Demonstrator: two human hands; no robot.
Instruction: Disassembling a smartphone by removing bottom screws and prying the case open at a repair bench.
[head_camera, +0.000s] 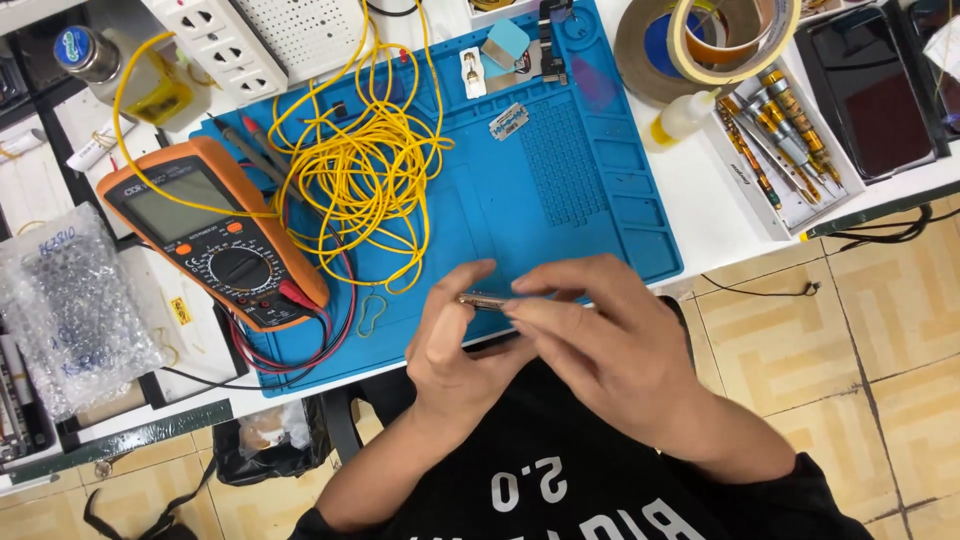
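Note:
Both hands meet over the near edge of a blue work mat (560, 190). My left hand (450, 345) and my right hand (600, 345) together hold a thin flat device (483, 301) edge-on, gripped between thumbs and fingertips. Only its metallic rim shows; the rest is hidden by my fingers. A tangle of yellow wire (365, 170) lies on the mat just beyond my left hand.
An orange multimeter (215, 235) with red and black leads sits left on the mat. A razor blade (509, 122) and small parts lie at the mat's far side. Tape rolls (700, 40), a small glue bottle (680, 118), a screwdriver tray (785, 140), a power strip (215, 40) and bubble wrap (65, 310) surround it.

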